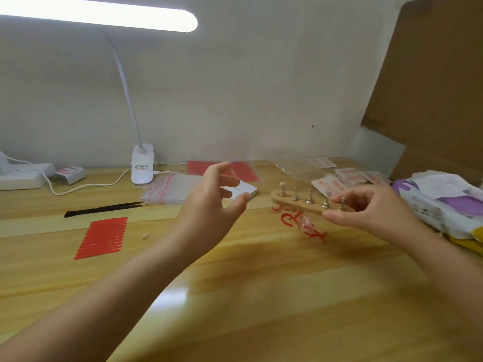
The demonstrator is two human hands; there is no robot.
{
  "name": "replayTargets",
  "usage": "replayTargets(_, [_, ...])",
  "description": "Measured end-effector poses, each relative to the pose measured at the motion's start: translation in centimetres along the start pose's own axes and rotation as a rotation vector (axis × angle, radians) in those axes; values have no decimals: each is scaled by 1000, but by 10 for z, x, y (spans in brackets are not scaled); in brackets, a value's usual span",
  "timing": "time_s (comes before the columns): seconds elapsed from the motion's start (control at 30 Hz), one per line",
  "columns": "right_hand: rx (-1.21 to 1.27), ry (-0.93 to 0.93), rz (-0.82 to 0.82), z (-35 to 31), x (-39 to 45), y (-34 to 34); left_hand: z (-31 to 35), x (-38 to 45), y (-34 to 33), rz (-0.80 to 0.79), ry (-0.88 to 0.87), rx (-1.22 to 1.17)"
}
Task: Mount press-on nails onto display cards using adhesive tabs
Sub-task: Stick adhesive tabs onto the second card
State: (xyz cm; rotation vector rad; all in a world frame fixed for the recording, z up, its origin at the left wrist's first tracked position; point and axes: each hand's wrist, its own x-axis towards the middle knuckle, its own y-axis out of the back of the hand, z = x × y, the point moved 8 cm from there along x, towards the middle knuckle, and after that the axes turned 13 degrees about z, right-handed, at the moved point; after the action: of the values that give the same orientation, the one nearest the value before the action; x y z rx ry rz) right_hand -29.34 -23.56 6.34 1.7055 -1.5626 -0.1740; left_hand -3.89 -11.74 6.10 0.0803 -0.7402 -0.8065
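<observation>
Left hand point(211, 202): fingers spread, holds nothing, above desk point(235, 296) | Right hand point(366, 212): pinches right end of peg block point(300, 203) | Block: between hands

A wooden nail stand point(298, 202) sits right of centre, a tan bar with five small metal pegs standing upright; the leftmost peg carries a pale press-on nail point(282, 184). Its right end is pinched by the right hand point(371, 212). A tangle of peeled red backing strips point(305, 223) lies just below it. At lower left, a sheet of red adhesive tabs point(103, 237) lies flat, with one loose pale nail point(145, 236) just beside it. Printed display cards point(347, 175) lie scattered at upper right.
</observation>
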Motion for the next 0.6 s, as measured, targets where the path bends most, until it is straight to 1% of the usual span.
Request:
replayTargets(0.07, [-116, -80, 93, 33, -2, 23, 0, -2, -21, -25, 38, -1])
replayTargets(0.17, [-281, -127, 229, 67, -3, 50, -1, -9, -49, -51, 73, 9])
replayTargets(0.27, [-371, -191, 309, 92, -6, 58, -6, -19, -63, -67, 113, 7])
replayTargets(0.33, [-401, -241, 298, 105, -7, 54, -11, -25, -63, -79, 108, 31])
replayTargets(0.47, [-443, -312, 181, 122, -3, 40, -23, -27, -53, -69, 115, 68])
replayTargets(0.6, [-493, -356, 104, 130, -1, 31, -31, -26, -49, -58, 136, 99])
